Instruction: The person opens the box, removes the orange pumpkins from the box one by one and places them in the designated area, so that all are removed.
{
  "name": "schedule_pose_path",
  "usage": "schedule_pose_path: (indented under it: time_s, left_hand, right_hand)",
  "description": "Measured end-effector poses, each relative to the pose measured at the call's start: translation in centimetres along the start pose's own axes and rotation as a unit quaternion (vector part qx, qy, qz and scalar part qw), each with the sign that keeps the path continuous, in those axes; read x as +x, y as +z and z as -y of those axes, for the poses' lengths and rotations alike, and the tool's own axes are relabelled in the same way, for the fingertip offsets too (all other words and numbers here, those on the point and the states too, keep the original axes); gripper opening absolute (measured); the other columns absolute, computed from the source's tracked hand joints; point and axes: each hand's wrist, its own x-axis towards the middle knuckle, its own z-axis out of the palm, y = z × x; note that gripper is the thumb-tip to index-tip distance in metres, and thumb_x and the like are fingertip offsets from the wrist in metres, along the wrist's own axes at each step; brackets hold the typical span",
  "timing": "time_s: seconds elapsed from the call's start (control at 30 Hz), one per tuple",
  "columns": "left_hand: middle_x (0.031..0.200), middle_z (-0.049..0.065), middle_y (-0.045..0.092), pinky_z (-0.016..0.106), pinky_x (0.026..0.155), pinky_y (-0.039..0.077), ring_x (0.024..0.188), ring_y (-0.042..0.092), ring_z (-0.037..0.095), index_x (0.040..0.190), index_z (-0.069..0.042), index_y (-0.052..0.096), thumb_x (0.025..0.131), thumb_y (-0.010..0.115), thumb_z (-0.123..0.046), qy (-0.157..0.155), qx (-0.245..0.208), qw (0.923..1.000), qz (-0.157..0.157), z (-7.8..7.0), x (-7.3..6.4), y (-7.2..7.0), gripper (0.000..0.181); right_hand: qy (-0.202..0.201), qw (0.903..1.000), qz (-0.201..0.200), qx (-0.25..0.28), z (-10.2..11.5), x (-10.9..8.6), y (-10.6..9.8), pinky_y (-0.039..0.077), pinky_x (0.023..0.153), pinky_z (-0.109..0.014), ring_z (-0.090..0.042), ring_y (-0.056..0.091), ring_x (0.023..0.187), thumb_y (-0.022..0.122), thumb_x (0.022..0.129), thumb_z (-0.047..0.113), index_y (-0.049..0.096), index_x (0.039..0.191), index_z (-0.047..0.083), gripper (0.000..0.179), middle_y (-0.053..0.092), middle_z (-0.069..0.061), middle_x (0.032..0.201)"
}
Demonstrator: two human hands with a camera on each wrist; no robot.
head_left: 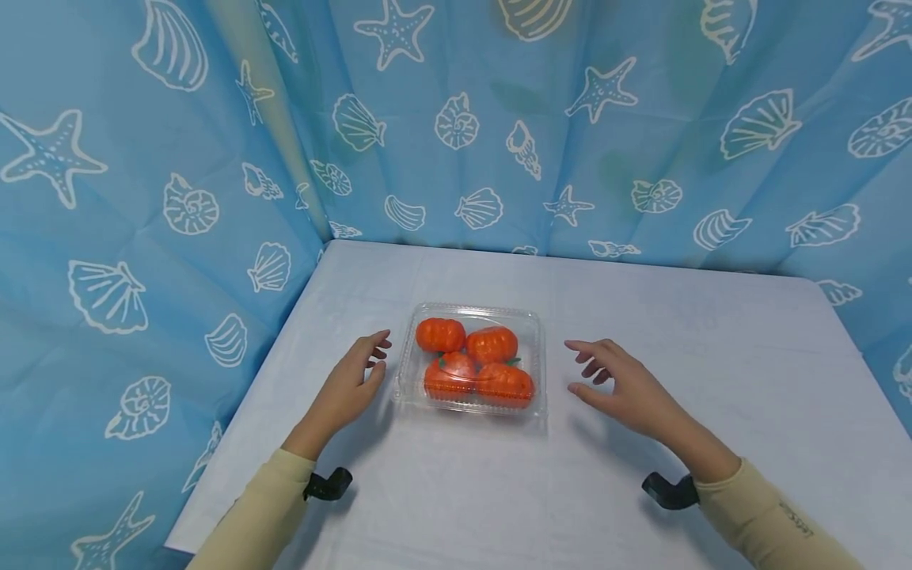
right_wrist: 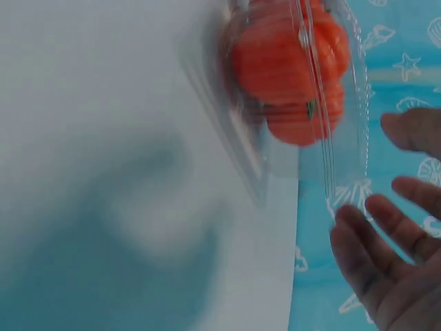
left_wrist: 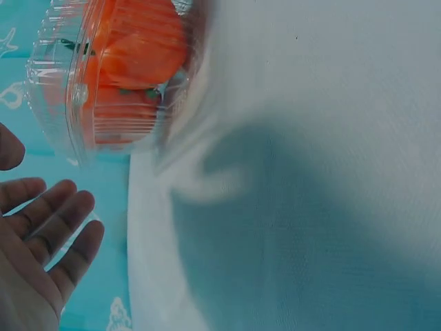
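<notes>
A clear plastic clamshell container [head_left: 531,340], its lid down, sits on the white-covered table. Inside it lie several small orange pumpkins [head_left: 492,345] with bits of green stem. To the container's left, my left hand [head_left: 351,386] hovers apart from it, fingers loosely bent and holding nothing. On the opposite side my right hand [head_left: 621,386] is likewise raised over the table, fingers relaxed, with a gap to the container. Both wrist views show the container [left_wrist: 83,103] beyond the fingertips, and neither hand touches it.
The white tablecloth [head_left: 456,491] stretches around the container on all sides. A blue curtain [head_left: 427,158] with white shells and starfish hangs behind the table and along its left side. Black wrist mounts [head_left: 670,491] stick out beside the sleeves.
</notes>
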Motion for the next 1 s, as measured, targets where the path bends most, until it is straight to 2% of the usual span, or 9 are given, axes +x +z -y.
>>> schedule_pose_path:
  time_s: [0.23,0.43,0.7,0.83,1.0]
  left_hand:
    - [0.136,0.011,0.058,0.048,0.103,0.051,0.118,0.059,0.027,0.153,-0.007,0.041,0.103,0.053,-0.015,0.007,-0.004,1.0000,-0.001,-0.5,-0.1,0.0,0.052]
    - [0.137,0.013,0.058,0.050,0.104,0.049,0.120,0.058,0.029,0.154,-0.006,0.040,0.104,0.050,-0.014,0.017,-0.019,0.9996,0.007,-0.3,-0.1,0.1,0.052]
    - [0.140,0.012,0.057,0.052,0.108,0.046,0.125,0.057,0.031,0.155,-0.006,0.038,0.103,0.050,-0.013,0.025,-0.035,0.9988,0.021,-0.6,0.0,0.3,0.053]
    - [0.146,0.011,0.054,0.052,0.112,0.042,0.132,0.053,0.031,0.156,-0.007,0.036,0.101,0.046,-0.009,0.031,-0.048,0.9978,0.032,-0.7,0.1,0.4,0.057]
    - [0.158,0.015,0.041,0.054,0.116,0.035,0.143,0.042,0.035,0.159,-0.004,0.029,0.096,0.049,-0.008,0.057,-0.074,0.9939,0.059,-0.3,0.0,0.6,0.067]
  right_hand:
    - [-0.055,0.9946,0.049,0.073,0.2,-0.1,1.3,0.060,0.086,-0.044,-0.023,0.065,0.099,0.084,0.085,0.023,0.051,0.149,0.018,0.072,0.059,-0.012,0.121]
    - [-0.063,0.9913,0.071,0.092,0.3,0.2,2.5,0.059,0.088,-0.047,-0.024,0.065,0.102,0.086,0.084,0.025,0.051,0.150,0.018,0.076,0.056,-0.012,0.124]
    - [-0.077,0.9912,0.066,0.086,0.9,0.6,2.9,0.058,0.090,-0.048,-0.022,0.063,0.105,0.087,0.082,0.023,0.049,0.151,0.015,0.079,0.055,-0.007,0.123]
    - [-0.070,0.9924,0.059,0.082,1.0,0.9,3.0,0.058,0.091,-0.047,-0.022,0.062,0.108,0.087,0.082,0.022,0.045,0.152,0.014,0.083,0.054,-0.009,0.125]
    - [-0.066,0.9933,0.049,0.082,0.8,1.2,3.3,0.058,0.091,-0.046,-0.024,0.061,0.107,0.088,0.081,0.018,0.043,0.154,0.014,0.086,0.052,-0.011,0.127]
